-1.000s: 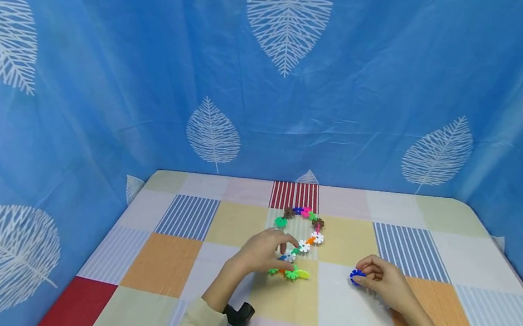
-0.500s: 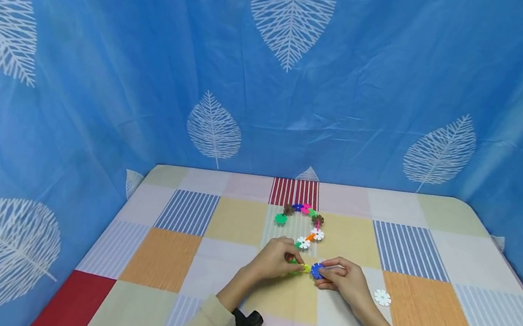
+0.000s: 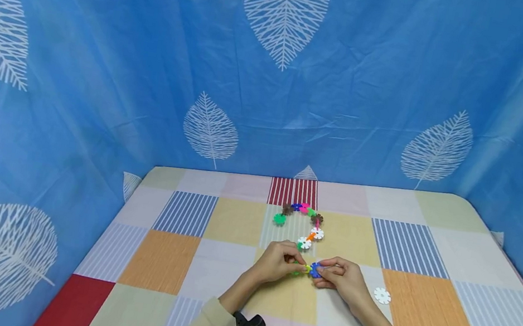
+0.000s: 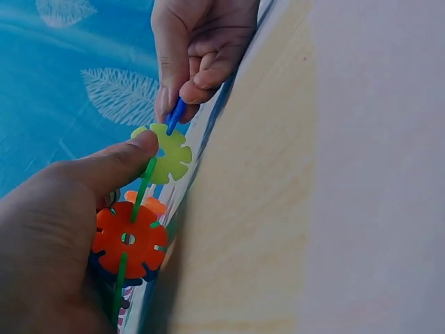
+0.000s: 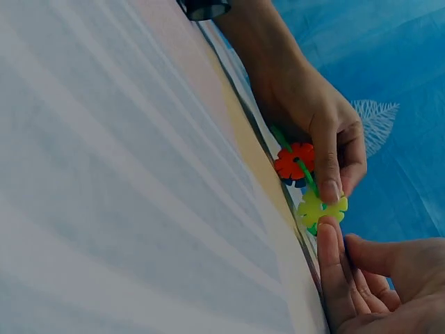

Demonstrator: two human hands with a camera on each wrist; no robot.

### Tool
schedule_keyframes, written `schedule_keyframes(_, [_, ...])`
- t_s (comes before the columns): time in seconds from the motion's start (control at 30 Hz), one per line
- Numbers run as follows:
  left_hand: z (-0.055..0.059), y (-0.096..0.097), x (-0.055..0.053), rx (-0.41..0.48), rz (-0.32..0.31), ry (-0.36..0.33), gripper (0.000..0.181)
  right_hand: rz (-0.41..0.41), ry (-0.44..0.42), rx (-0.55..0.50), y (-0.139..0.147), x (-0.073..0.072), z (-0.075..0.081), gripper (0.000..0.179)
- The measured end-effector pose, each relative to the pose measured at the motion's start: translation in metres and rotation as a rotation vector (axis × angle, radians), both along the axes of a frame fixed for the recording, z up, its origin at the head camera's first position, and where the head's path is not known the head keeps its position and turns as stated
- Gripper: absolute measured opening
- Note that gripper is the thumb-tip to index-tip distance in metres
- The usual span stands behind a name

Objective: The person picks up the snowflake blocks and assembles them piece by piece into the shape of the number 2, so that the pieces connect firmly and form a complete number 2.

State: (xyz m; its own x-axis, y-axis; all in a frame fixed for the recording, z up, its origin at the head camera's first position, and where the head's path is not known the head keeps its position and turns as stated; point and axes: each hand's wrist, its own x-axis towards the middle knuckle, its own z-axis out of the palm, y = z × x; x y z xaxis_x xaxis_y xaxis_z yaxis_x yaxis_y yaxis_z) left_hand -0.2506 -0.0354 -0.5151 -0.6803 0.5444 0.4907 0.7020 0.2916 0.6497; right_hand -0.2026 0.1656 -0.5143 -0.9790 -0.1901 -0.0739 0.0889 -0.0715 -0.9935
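Note:
My left hand [image 3: 275, 262] pinches a yellow-green notched snowflake disc [image 4: 174, 161] between thumb and fingers. Opposite it, my right hand [image 3: 344, 279] pinches a blue snowflake disc [image 3: 314, 271]. In the left wrist view the blue disc is edge-on, its rim meeting the notched rim of the yellow-green one. A green disc [image 4: 141, 191] joins the yellow-green disc to an orange-red disc [image 4: 132, 240], part of a chain that runs on under my left hand. In the right wrist view, my right fingers hide most of the blue disc.
The chain's far part curves away behind my hands, with a white disc [image 3: 304, 242], a pink disc [image 3: 304, 208] and a green end disc [image 3: 279, 219]. A loose white disc [image 3: 382, 296] lies beside my right forearm. Blue leaf-print curtains [image 3: 341, 102] surround the checked tablecloth [image 3: 232, 220].
My right hand has brought the blue disc leftward to the chain, uncovering the loose white disc. My left hand has come to pinch the yellow-green disc. Lately, the blue disc has edged closer to it.

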Motion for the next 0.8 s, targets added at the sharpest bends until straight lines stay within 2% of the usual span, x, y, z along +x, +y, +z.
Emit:
schedule_keyframes(0.27, [-0.003,0.004,0.0,0.076,-0.019,-0.06,0.008,-0.1,-0.055,-0.023,-0.011,0.004,0.004,0.024])
schedule_keyframes(0.37, [-0.002,0.003,0.0,0.06,-0.013,-0.062,0.009,-0.087,-0.046,-0.007,-0.011,0.005,0.004,0.024])
schedule_keyframes(0.43, [0.0,0.002,0.0,0.029,-0.001,-0.046,0.01,-0.042,-0.016,0.027,-0.008,0.004,0.005,0.025])
schedule_keyframes(0.5, [0.001,0.001,-0.001,-0.001,0.013,-0.031,0.011,0.004,0.046,0.103,-0.001,0.002,0.006,0.027])
schedule_keyframes(0.57, [0.0,0.0,-0.002,-0.031,0.021,-0.016,0.012,0.009,0.139,0.217,0.009,0.001,0.009,0.028])
schedule_keyframes(0.7, [-0.002,0.0,-0.002,-0.068,0.028,0.002,0.013,-0.087,0.36,0.551,0.044,0.005,0.017,0.025])
schedule_keyframes(0.8, [-0.003,0.0,-0.001,-0.078,0.033,0.003,0.014,-0.119,0.456,0.765,0.074,0.014,0.019,0.028])
